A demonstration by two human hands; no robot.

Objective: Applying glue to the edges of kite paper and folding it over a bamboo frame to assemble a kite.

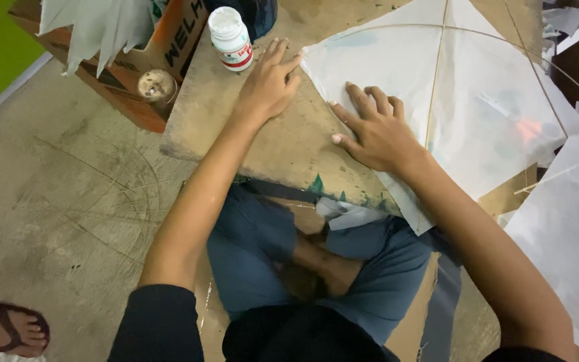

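While person sits cross-legged, left hand [269,84] lies flat on wooden board [263,141], fingers spread, tips at corner of white paper kite [477,100], white glue bottle [230,38] just beside. Right hand [373,131] presses kite's edge, fingers splayed, gripping nothing.

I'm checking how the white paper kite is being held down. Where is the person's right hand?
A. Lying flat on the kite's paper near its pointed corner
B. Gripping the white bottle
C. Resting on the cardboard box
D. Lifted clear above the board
A: the right hand lies palm down with spread fingers on the white paper kite, just inside its pointed corner; the white bottle stands untouched.
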